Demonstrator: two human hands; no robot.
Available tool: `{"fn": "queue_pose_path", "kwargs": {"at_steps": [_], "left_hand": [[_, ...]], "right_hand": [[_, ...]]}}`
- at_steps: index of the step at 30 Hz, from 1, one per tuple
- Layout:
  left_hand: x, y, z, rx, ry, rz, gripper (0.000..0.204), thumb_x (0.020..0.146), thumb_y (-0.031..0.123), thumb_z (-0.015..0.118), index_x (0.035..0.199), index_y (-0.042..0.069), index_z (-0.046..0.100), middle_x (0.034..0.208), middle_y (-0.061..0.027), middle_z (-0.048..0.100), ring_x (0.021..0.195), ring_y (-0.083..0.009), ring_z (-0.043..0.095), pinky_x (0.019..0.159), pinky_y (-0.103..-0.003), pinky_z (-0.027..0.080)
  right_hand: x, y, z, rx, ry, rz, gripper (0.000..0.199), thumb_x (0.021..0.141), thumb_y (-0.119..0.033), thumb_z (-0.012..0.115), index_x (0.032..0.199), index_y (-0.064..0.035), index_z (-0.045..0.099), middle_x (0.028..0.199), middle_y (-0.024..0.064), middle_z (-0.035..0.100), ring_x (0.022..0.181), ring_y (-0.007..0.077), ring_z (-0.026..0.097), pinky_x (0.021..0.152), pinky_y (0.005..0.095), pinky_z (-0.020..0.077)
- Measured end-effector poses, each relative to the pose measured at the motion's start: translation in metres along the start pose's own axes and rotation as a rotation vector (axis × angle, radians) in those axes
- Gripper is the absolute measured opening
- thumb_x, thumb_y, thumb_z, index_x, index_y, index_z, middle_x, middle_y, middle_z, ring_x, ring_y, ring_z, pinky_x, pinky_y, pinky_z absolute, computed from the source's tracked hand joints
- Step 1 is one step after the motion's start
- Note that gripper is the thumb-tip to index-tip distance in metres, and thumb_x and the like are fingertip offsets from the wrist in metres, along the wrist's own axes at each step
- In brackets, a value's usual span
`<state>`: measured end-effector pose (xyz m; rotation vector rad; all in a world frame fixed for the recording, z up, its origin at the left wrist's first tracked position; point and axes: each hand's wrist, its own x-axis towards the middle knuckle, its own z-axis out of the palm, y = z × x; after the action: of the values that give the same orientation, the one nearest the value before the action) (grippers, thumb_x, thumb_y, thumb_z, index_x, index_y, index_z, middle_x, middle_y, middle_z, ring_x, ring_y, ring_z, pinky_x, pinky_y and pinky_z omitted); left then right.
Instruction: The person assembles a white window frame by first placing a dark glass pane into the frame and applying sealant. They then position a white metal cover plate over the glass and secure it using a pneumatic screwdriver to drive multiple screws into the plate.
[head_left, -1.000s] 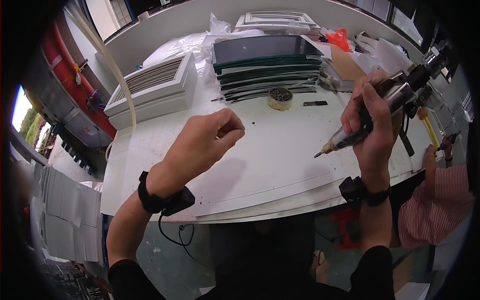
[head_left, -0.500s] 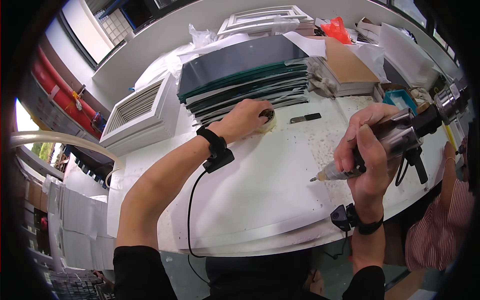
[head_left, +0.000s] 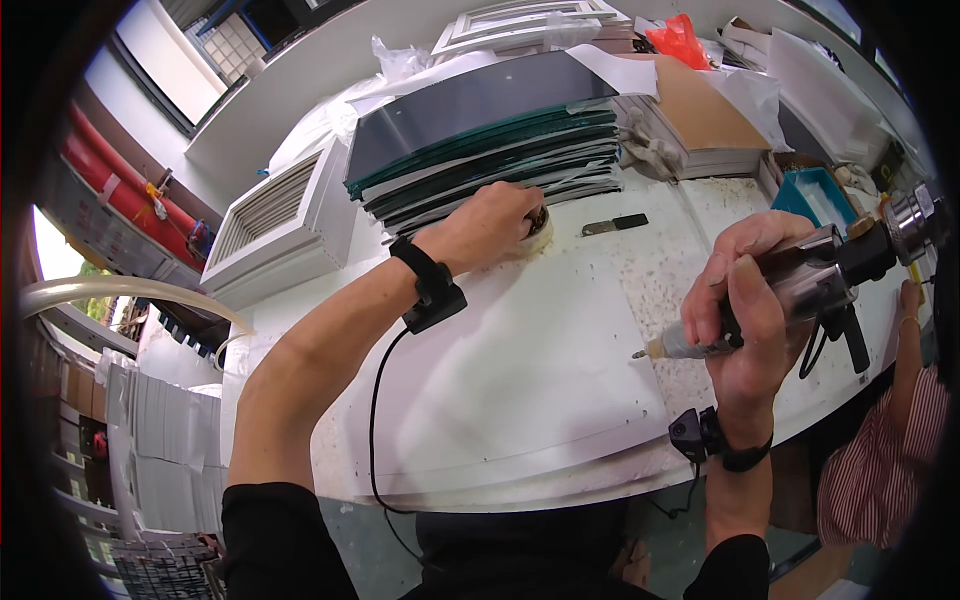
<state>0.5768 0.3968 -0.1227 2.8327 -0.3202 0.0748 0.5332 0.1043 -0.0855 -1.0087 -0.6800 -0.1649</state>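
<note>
At the front of a stack of dark glass panels (head_left: 480,110), my left hand (head_left: 490,222) dips its fingertips into a small round pale tub (head_left: 541,243) with dark small contents. Those fingers are bent together; what they pinch, if anything, is hidden. My right hand (head_left: 748,320) is wrapped round a metal power screwdriver (head_left: 815,272). Its narrow tip points left, above a large white sheet (head_left: 500,370) on the table. Beyond the tub lies a utility knife (head_left: 614,225) with a black handle.
White louvred frames (head_left: 285,225) stand at the left, beside a pale hose (head_left: 140,292). Back right are a brown-topped stack (head_left: 710,120) and a teal bin (head_left: 815,195). A person in a striped garment (head_left: 880,465) is at the right edge.
My left hand's fingers have shifted slightly at the tub. The screwdriver in my right hand sits a little farther right in view. The whole view has tilted slightly.
</note>
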Motion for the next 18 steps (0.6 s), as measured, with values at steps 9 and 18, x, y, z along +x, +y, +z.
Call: {"fn": "queue_pose_path", "kwargs": {"at_steps": [9, 18], "left_hand": [[0.004, -0.015, -0.001, -0.035, -0.03, -0.014, 0.015, 0.085, 0.003, 0.063, 0.099, -0.003, 0.063, 0.092, -0.0219, 0.07, 0.087, -0.0404, 0.066, 0.08, -0.044, 0.051], [0.012, -0.011, -0.003, -0.022, -0.072, 0.014, 0.012, 0.085, 0.003, 0.063, 0.095, -0.003, 0.064, 0.086, -0.0206, 0.068, 0.08, -0.0391, 0.064, 0.075, -0.043, 0.05]], "right_hand": [[0.0, 0.002, 0.004, -0.021, 0.044, 0.038, 0.021, 0.099, -0.015, 0.061, 0.111, -0.0028, 0.048, 0.082, 0.0078, 0.055, 0.046, 0.0086, 0.046, 0.043, 0.0251, 0.0434], [0.001, 0.007, 0.001, -0.027, 0.024, 0.032, 0.021, 0.1, -0.015, 0.062, 0.113, -0.0047, 0.05, 0.086, 0.0086, 0.055, 0.047, 0.0082, 0.046, 0.044, 0.025, 0.0438]]}}
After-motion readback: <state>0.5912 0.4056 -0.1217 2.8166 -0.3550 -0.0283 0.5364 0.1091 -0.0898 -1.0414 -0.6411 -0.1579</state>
